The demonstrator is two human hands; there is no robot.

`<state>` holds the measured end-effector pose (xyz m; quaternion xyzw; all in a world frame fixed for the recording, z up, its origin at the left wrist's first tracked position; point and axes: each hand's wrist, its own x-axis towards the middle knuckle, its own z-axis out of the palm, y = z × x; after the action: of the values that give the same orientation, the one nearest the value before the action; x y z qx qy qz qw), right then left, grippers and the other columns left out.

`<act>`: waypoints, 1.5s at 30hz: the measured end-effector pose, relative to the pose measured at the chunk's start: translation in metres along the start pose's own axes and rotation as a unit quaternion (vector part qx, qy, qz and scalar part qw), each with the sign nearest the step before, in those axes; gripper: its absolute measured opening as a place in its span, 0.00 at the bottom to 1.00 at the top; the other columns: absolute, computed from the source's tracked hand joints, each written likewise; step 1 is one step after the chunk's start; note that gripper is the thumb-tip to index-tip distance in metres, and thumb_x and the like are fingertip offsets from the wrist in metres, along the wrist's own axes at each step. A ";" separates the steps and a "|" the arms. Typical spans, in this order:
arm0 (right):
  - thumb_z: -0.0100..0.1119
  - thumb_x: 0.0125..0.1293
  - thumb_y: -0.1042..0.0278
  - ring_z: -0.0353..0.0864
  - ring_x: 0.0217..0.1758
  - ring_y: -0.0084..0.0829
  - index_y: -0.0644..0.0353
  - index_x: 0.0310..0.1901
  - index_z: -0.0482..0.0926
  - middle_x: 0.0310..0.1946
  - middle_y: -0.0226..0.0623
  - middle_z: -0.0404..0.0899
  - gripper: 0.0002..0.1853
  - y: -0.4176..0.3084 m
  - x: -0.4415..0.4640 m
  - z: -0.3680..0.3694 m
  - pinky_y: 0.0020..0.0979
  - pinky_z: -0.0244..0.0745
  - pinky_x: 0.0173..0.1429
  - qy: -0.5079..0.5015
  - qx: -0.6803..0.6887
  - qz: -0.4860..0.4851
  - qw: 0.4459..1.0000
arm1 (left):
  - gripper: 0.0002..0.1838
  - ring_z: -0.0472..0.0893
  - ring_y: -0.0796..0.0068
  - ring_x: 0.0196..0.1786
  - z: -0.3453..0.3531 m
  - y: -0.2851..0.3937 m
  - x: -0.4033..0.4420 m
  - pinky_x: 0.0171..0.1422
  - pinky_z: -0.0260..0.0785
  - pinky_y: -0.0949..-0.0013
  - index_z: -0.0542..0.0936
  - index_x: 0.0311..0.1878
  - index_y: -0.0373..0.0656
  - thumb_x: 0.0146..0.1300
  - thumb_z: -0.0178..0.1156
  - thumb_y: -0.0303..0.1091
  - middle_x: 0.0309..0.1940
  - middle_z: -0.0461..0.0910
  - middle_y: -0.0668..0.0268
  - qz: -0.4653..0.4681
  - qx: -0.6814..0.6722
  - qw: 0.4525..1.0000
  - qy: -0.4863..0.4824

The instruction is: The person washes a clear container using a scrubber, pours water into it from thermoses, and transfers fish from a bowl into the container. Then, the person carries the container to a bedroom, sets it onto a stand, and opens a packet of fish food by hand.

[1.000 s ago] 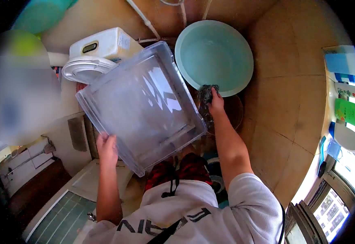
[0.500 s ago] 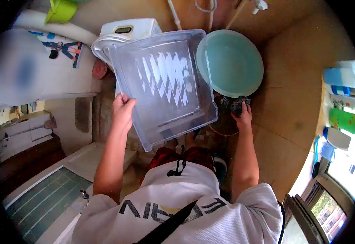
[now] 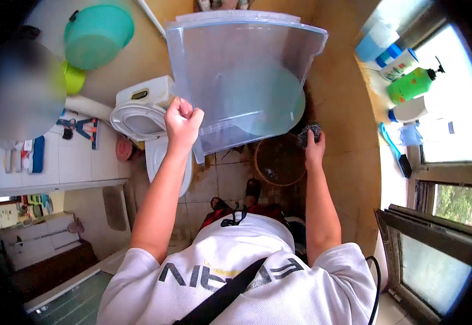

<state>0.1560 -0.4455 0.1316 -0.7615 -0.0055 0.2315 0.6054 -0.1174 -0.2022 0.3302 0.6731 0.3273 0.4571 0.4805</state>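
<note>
My left hand [image 3: 183, 123] is closed around the left edge of a clear plastic drawer [image 3: 209, 59], which is raised and tilted in front of me. In my right hand [image 3: 315, 149] is a dark, wiry scrubbing pad [image 3: 308, 133], pinched in the fingers just beyond the drawer's lower right corner. A pale green basin [image 3: 300, 116] stands behind the drawer and shows through its plastic. Below the pad, a round brown container [image 3: 280, 161] sits on the floor.
A toilet [image 3: 138, 122] with its lid up is on the left. Above it hang a turquoise basin [image 3: 98, 38] and a lime-green container [image 3: 74, 80]. Bottles, including a green pump bottle [image 3: 412, 85], and a blue brush [image 3: 392, 143] line the right window sill.
The drawer has moved up and turned, now standing more upright in front of the pale green basin. My left hand has risen with it. The right hand still holds the pad.
</note>
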 end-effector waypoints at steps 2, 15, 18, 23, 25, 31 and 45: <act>0.60 0.68 0.50 0.67 0.68 0.45 0.61 0.71 0.60 0.68 0.48 0.64 0.37 -0.005 0.000 -0.021 0.42 0.67 0.66 0.027 -0.088 -0.053 0.994 | 0.18 0.59 0.87 0.25 0.020 0.011 0.006 0.29 0.53 0.77 0.60 0.26 0.47 0.50 0.60 0.17 0.22 0.60 0.77 0.046 0.012 0.999 0.001; 0.61 0.67 0.52 0.73 0.63 0.47 0.66 0.65 0.68 0.60 0.51 0.74 0.32 -0.003 -0.024 -0.059 0.40 0.66 0.66 0.109 -0.115 -0.110 0.981 | 0.19 0.59 0.84 0.23 0.079 0.069 0.035 0.28 0.56 0.75 0.58 0.24 0.45 0.51 0.61 0.18 0.18 0.59 0.75 0.202 -0.008 0.979 -0.032; 0.61 0.66 0.52 0.74 0.63 0.47 0.66 0.64 0.69 0.59 0.51 0.75 0.31 -0.001 -0.025 -0.060 0.40 0.67 0.65 0.090 -0.094 -0.135 0.982 | 0.19 0.58 0.84 0.23 0.079 0.081 0.038 0.28 0.56 0.75 0.58 0.24 0.45 0.51 0.61 0.18 0.18 0.58 0.75 0.220 -0.003 0.975 -0.035; 0.62 0.65 0.53 0.75 0.62 0.47 0.67 0.62 0.70 0.58 0.52 0.76 0.31 -0.006 -0.029 -0.058 0.40 0.69 0.64 0.102 -0.101 -0.150 0.978 | 0.19 0.58 0.84 0.22 0.075 0.100 0.037 0.26 0.55 0.74 0.57 0.23 0.45 0.51 0.61 0.19 0.17 0.59 0.75 0.244 -0.018 0.968 -0.048; 0.63 0.66 0.57 0.77 0.56 0.40 0.67 0.60 0.71 0.53 0.48 0.78 0.27 -0.006 -0.029 -0.055 0.35 0.69 0.61 0.118 -0.098 -0.170 0.973 | 0.19 0.59 0.83 0.22 0.073 0.100 0.037 0.26 0.56 0.74 0.58 0.23 0.45 0.50 0.62 0.20 0.17 0.60 0.74 0.252 -0.022 0.966 -0.051; 0.63 0.65 0.56 0.77 0.57 0.44 0.65 0.60 0.72 0.53 0.49 0.78 0.27 -0.020 -0.044 -0.055 0.37 0.70 0.61 0.131 -0.106 -0.178 0.969 | 0.17 0.63 0.78 0.20 0.074 0.098 0.033 0.26 0.59 0.72 0.62 0.23 0.45 0.48 0.64 0.22 0.16 0.62 0.70 0.300 0.007 0.953 -0.035; 0.63 0.64 0.56 0.78 0.57 0.45 0.64 0.61 0.71 0.55 0.51 0.77 0.28 -0.008 -0.057 -0.055 0.39 0.71 0.60 0.150 -0.089 -0.127 0.976 | 0.16 0.62 0.83 0.21 0.068 0.096 0.037 0.26 0.59 0.73 0.63 0.25 0.45 0.52 0.63 0.22 0.18 0.62 0.75 0.257 -0.053 0.964 -0.048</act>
<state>0.1269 -0.5108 0.1678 -0.8312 -0.0324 0.0345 0.5539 -0.0403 -0.2249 0.4240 0.7294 0.0947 0.5489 0.3972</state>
